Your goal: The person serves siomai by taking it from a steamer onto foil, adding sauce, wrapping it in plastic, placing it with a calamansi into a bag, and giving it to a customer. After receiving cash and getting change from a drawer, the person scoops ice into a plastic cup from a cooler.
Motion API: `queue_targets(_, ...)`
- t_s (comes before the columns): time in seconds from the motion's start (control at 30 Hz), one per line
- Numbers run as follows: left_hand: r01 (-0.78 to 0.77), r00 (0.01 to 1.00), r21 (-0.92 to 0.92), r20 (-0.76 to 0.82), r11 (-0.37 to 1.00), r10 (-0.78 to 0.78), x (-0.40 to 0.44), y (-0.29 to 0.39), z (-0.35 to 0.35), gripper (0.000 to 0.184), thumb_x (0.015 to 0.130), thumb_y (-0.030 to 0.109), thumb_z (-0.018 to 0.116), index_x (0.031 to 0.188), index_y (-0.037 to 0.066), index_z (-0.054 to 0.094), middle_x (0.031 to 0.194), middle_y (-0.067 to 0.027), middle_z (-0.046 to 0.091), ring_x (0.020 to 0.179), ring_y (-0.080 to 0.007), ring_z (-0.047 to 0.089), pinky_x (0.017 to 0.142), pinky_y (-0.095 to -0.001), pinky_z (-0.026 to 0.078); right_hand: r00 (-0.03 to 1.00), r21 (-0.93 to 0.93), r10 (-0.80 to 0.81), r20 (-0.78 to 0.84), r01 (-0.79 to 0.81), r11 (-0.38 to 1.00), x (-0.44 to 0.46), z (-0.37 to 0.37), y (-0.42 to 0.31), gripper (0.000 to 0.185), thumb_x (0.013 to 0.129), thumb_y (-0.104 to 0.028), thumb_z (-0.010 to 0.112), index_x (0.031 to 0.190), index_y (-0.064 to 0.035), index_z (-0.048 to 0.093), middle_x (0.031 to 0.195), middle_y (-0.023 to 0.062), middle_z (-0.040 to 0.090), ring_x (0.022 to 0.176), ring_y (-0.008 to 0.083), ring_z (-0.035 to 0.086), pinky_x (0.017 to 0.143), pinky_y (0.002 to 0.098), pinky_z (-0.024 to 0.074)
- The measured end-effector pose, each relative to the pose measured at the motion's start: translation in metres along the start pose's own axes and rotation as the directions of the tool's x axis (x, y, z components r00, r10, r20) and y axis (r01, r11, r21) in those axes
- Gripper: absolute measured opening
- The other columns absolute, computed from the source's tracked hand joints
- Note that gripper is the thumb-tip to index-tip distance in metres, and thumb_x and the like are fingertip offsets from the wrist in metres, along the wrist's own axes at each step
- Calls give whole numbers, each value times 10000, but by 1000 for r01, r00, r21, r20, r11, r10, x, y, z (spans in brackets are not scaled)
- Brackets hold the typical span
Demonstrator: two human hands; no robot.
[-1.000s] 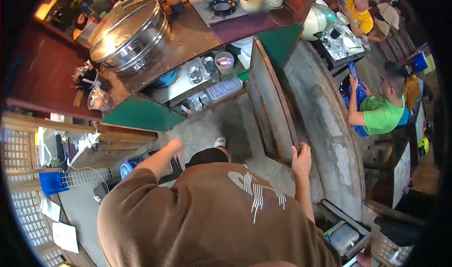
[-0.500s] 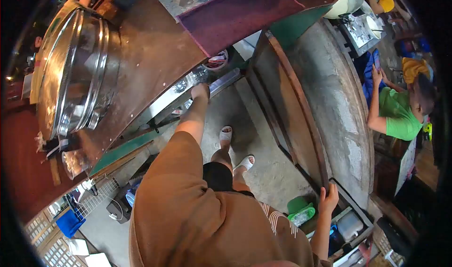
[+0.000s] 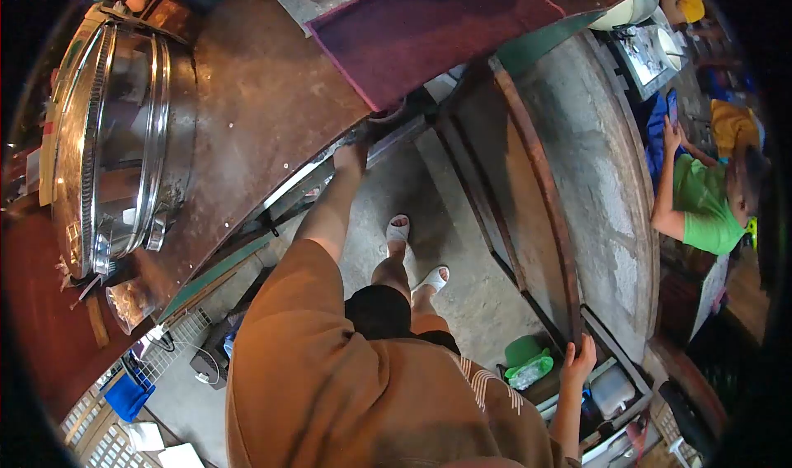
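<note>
My left hand (image 3: 351,158) reaches down to the front edge of a drawer (image 3: 394,140) under the brown counter (image 3: 272,96). Its fingers are in shadow below the counter's edge, so their grip is hidden. Only a narrow strip of the drawer shows. At lower right, my right hand (image 3: 580,361) is by the near end of a long wooden board (image 3: 549,196), thumb and fingers apart, touching or very close to its edge. Nothing is seen in that hand.
A large shiny metal pot (image 3: 124,146) stands on the counter at left, near a jar (image 3: 129,303). A dark red cloth (image 3: 429,30) covers the far end. Right of the board runs a concrete ledge (image 3: 594,154); beyond it, a person in green (image 3: 701,200) holds a phone.
The drawer's metallic contents and round container, visible before, are now mostly hidden under the counter as my left hand has moved inward. My right hand's fingers have loosened from the board's end.
</note>
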State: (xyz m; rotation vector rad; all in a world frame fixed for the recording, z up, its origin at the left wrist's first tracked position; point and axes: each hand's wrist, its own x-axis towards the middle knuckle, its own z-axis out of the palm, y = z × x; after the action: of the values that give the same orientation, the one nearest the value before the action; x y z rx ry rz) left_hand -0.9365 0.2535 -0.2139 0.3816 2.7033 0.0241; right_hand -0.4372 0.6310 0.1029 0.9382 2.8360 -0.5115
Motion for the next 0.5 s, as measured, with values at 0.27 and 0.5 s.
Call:
queue_targets(0.27, 67, 994, 81, -94, 995, -59, -13, 6, -28, 135, 775, 190, 584, 764, 134, 706, 813, -107, 691, 796, -257, 682, 663, -388, 534, 998, -61, -31, -55, 27, 998, -11, 10, 2, 387, 846, -325, 563, 1014, 24, 560, 914, 192, 564, 844, 395, 552, 727, 432, 447)
queue_targets(0.5, 180, 965, -62, -184, 982, -189, -59, 4, -5, 253, 831, 238, 562, 1069, 159, 596, 827, -136, 681, 752, -308, 677, 662, -444, 538, 1000, -52, 25, -19, -26, 998, -17, 11, 1, 353, 863, -275, 568, 1030, 35, 554, 910, 208, 560, 848, 405, 552, 735, 431, 447)
